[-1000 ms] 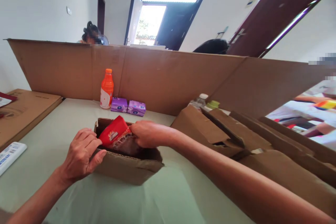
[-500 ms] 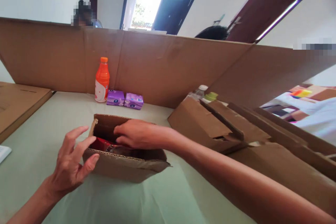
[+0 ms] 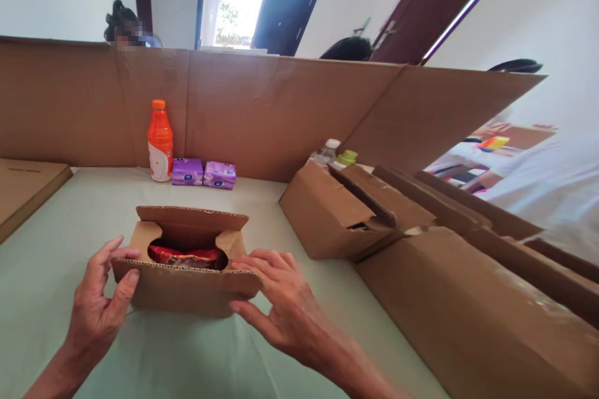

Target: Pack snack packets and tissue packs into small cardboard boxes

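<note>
A small open cardboard box point(image 3: 187, 287) sits on the pale green table in front of me. Inside it lies a red snack packet point(image 3: 185, 255), partly hidden by the box walls. My left hand point(image 3: 100, 299) is at the box's left end, fingers apart, thumb against the front wall. On the right, my right hand point(image 3: 276, 299) rests with fingers spread against the front flap. Neither hand grips anything.
An orange bottle point(image 3: 160, 141) and two purple packs point(image 3: 203, 173) stand at the back by a tall cardboard screen point(image 3: 281, 112). Larger cardboard boxes point(image 3: 346, 212) with bottle tops behind lie to the right. Another flat carton point(image 3: 23, 184) is at left. People sit beyond the screen.
My right hand has come out of the box and moved to its front right flap. The red packet now lies down inside. My left hand has shifted to the box's left end.
</note>
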Action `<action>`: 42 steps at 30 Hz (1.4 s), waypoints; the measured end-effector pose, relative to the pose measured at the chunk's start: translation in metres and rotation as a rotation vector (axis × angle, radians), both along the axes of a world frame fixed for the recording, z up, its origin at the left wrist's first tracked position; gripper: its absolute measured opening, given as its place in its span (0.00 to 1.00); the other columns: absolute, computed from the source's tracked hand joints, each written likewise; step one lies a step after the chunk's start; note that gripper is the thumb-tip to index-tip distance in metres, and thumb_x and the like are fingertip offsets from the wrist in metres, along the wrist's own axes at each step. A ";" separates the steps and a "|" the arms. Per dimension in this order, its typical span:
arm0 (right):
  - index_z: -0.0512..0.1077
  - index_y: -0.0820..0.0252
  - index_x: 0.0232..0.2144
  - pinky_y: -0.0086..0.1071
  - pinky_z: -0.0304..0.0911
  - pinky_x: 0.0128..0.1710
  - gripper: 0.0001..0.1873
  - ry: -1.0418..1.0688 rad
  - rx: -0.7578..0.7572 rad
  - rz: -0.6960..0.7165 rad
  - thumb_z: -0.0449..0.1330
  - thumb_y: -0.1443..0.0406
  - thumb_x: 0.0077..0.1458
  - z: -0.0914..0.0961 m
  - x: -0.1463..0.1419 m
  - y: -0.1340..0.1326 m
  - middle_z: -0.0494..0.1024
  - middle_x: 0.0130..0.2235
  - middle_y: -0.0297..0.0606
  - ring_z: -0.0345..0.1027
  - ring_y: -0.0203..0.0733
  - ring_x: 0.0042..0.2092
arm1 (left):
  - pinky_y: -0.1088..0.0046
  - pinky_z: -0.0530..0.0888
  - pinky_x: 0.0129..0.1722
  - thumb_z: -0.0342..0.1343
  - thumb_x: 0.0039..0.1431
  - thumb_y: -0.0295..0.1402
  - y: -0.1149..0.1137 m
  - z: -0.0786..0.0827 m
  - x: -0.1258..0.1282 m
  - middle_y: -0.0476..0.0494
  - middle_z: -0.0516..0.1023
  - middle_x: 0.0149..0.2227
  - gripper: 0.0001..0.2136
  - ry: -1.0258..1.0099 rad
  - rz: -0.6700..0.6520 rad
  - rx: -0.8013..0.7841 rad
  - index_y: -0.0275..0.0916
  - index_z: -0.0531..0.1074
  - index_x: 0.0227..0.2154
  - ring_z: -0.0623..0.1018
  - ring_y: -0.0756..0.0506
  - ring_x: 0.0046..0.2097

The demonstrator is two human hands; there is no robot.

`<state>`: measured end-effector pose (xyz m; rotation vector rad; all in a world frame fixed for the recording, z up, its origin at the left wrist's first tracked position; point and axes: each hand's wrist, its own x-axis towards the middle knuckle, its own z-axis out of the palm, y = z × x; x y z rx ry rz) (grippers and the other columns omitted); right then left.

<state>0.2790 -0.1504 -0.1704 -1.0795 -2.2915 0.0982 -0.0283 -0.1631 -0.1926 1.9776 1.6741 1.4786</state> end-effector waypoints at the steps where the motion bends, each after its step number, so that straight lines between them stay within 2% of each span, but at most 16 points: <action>1: 0.72 0.63 0.52 0.52 0.65 0.48 0.21 0.019 0.030 -0.015 0.58 0.57 0.62 -0.004 -0.002 0.001 0.81 0.45 0.50 0.71 0.57 0.48 | 0.63 0.77 0.44 0.53 0.67 0.43 0.001 0.000 0.001 0.41 0.81 0.46 0.23 -0.001 0.027 -0.003 0.43 0.61 0.61 0.80 0.42 0.46; 4: 0.67 0.60 0.57 0.51 0.66 0.48 0.23 0.080 0.079 -0.054 0.57 0.59 0.62 -0.011 0.004 0.003 0.80 0.46 0.50 0.72 0.55 0.48 | 0.60 0.78 0.48 0.56 0.64 0.44 0.004 0.002 0.004 0.40 0.78 0.50 0.23 0.045 0.112 0.011 0.43 0.65 0.60 0.79 0.40 0.49; 6: 0.64 0.56 0.59 0.49 0.66 0.49 0.23 0.127 0.098 -0.060 0.57 0.60 0.63 -0.009 0.011 0.008 0.79 0.50 0.49 0.73 0.53 0.50 | 0.58 0.77 0.52 0.56 0.65 0.41 0.007 0.005 0.006 0.40 0.77 0.51 0.20 0.107 0.112 0.049 0.43 0.67 0.58 0.78 0.40 0.51; 10: 0.58 0.58 0.64 0.50 0.62 0.57 0.30 0.211 0.151 -0.118 0.57 0.55 0.64 0.005 0.014 0.031 0.69 0.62 0.53 0.63 0.54 0.63 | 0.52 0.73 0.58 0.54 0.66 0.36 0.011 0.010 0.011 0.37 0.72 0.57 0.16 0.190 0.078 0.138 0.42 0.68 0.55 0.74 0.38 0.57; 12: 0.57 0.61 0.65 0.51 0.60 0.59 0.32 0.204 0.115 -0.126 0.55 0.53 0.65 0.011 0.009 0.042 0.67 0.64 0.55 0.61 0.55 0.64 | 0.48 0.71 0.60 0.54 0.66 0.35 0.012 0.010 0.012 0.35 0.68 0.61 0.17 0.201 0.080 0.152 0.42 0.67 0.57 0.72 0.36 0.60; 16: 0.70 0.62 0.55 0.51 0.61 0.56 0.23 0.045 -0.001 0.040 0.52 0.53 0.67 0.011 -0.002 0.043 0.76 0.56 0.51 0.69 0.54 0.57 | 0.46 0.69 0.62 0.54 0.66 0.33 0.015 0.005 0.010 0.34 0.62 0.65 0.22 0.205 0.070 0.150 0.43 0.63 0.61 0.67 0.35 0.65; 19: 0.73 0.63 0.53 0.53 0.58 0.57 0.23 -0.073 -0.009 0.103 0.54 0.52 0.66 0.008 -0.006 0.033 0.76 0.56 0.53 0.67 0.57 0.58 | 0.48 0.70 0.61 0.50 0.67 0.32 0.019 0.000 0.009 0.34 0.65 0.65 0.19 0.236 -0.013 0.125 0.43 0.67 0.59 0.67 0.35 0.65; 23: 0.71 0.61 0.57 0.55 0.54 0.61 0.33 -0.201 -0.054 0.120 0.58 0.45 0.60 0.018 -0.015 0.031 0.71 0.60 0.55 0.63 0.60 0.61 | 0.52 0.73 0.59 0.46 0.67 0.30 0.025 -0.004 0.006 0.37 0.72 0.59 0.15 0.224 -0.111 0.143 0.41 0.74 0.50 0.72 0.38 0.60; 27: 0.61 0.55 0.66 0.55 0.47 0.64 0.48 -0.424 -0.077 0.212 0.64 0.40 0.51 0.037 -0.034 0.048 0.60 0.67 0.54 0.52 0.62 0.66 | 0.47 0.70 0.61 0.47 0.67 0.33 0.029 -0.010 -0.003 0.39 0.71 0.60 0.15 0.217 -0.119 0.155 0.44 0.74 0.51 0.72 0.35 0.60; 31: 0.56 0.52 0.69 0.51 0.50 0.62 0.49 -0.560 -0.035 0.243 0.63 0.41 0.52 0.045 -0.042 0.075 0.54 0.69 0.52 0.48 0.58 0.67 | 0.39 0.65 0.63 0.48 0.67 0.36 0.044 -0.016 -0.015 0.44 0.69 0.62 0.15 0.217 -0.131 0.134 0.51 0.72 0.53 0.70 0.32 0.61; 33: 0.55 0.52 0.69 0.49 0.53 0.60 0.49 -0.581 -0.028 0.227 0.63 0.40 0.52 0.047 -0.042 0.080 0.54 0.70 0.51 0.50 0.57 0.66 | 0.38 0.63 0.64 0.48 0.68 0.37 0.049 -0.016 -0.017 0.45 0.69 0.62 0.14 0.197 -0.151 0.121 0.52 0.72 0.53 0.69 0.32 0.62; 35: 0.56 0.51 0.69 0.48 0.55 0.57 0.48 -0.588 -0.036 0.205 0.63 0.41 0.52 0.049 -0.043 0.076 0.56 0.69 0.50 0.56 0.57 0.62 | 0.39 0.62 0.65 0.47 0.68 0.38 0.050 -0.013 -0.013 0.44 0.70 0.61 0.14 0.155 -0.148 0.108 0.50 0.73 0.51 0.69 0.33 0.62; 38: 0.55 0.53 0.69 0.48 0.57 0.54 0.48 -0.567 -0.069 0.164 0.64 0.44 0.52 0.052 -0.033 0.055 0.62 0.65 0.51 0.61 0.56 0.56 | 0.41 0.62 0.66 0.46 0.69 0.40 0.045 -0.010 0.004 0.42 0.71 0.60 0.15 0.103 -0.173 0.092 0.47 0.74 0.50 0.70 0.33 0.62; 40: 0.54 0.54 0.70 0.48 0.58 0.53 0.49 -0.521 -0.115 0.101 0.65 0.46 0.52 0.051 -0.014 0.032 0.64 0.63 0.51 0.62 0.56 0.54 | 0.42 0.65 0.64 0.47 0.69 0.42 0.039 -0.013 0.020 0.42 0.70 0.62 0.17 0.063 -0.225 0.045 0.48 0.71 0.56 0.70 0.33 0.62; 42: 0.55 0.53 0.69 0.48 0.58 0.54 0.49 -0.467 -0.180 -0.033 0.66 0.47 0.50 0.046 0.018 0.004 0.64 0.63 0.51 0.63 0.56 0.55 | 0.46 0.72 0.60 0.48 0.68 0.43 0.032 -0.020 0.038 0.40 0.68 0.64 0.22 0.012 -0.289 -0.051 0.50 0.62 0.64 0.73 0.34 0.61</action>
